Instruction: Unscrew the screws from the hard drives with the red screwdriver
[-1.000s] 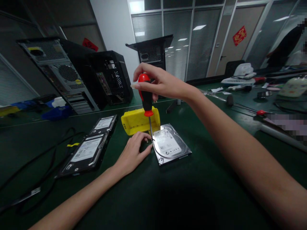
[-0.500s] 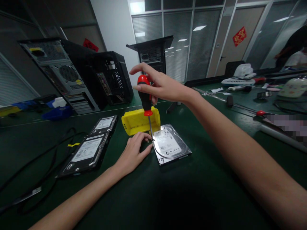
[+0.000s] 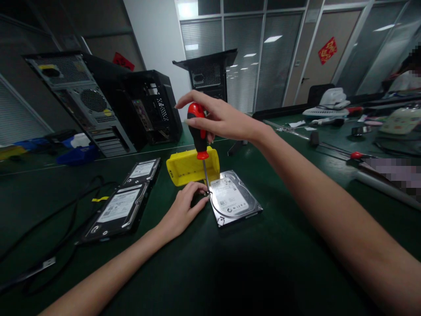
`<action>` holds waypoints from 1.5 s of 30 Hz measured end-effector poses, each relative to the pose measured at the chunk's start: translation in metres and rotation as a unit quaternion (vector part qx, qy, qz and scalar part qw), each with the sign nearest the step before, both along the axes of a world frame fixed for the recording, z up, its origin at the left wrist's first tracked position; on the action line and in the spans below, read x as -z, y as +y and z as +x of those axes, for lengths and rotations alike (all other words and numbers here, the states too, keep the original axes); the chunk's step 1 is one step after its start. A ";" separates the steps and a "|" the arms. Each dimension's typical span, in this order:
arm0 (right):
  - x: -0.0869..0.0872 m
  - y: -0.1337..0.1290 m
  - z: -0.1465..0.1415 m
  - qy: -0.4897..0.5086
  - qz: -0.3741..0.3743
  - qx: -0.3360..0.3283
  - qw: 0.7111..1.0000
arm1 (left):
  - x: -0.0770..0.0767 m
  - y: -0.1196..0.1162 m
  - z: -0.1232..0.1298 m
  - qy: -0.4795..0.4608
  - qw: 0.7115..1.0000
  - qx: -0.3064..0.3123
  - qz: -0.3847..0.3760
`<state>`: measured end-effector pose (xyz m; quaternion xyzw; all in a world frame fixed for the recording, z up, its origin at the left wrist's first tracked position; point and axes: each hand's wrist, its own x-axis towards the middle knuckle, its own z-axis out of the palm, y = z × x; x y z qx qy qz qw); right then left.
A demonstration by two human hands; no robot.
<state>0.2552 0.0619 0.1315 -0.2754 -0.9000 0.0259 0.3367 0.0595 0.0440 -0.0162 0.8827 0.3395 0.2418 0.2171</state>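
A red and black screwdriver (image 3: 199,136) stands nearly upright, its handle held by my right hand (image 3: 217,116) between thumb and fingers, the index finger lifted off. Its shaft points down to the left edge of a silver hard drive (image 3: 232,197) lying label up. At the screwdriver's tip, my left hand (image 3: 184,206) rests on the table with thumb and fingertips close together; whatever they pinch is too small to make out. Just behind the drive, a yellow bin (image 3: 187,169) holds a few tiny dark bits.
More hard drives (image 3: 120,206) lie at the left beside black cables (image 3: 74,210). Computer cases (image 3: 95,101) stand at the back left, near a blue bin (image 3: 79,154). Tools, a hammer (image 3: 315,138) and a white device (image 3: 332,105) are at the right. A person sits far right.
The fingers of my right hand have shifted slightly around the screwdriver's handle. The hard drive and my left hand stay in nearly the same place.
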 end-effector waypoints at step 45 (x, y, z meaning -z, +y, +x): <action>0.001 0.002 -0.009 0.012 0.063 0.048 0.997 | 0.000 -0.001 -0.001 0.000 1.000 0.008 0.009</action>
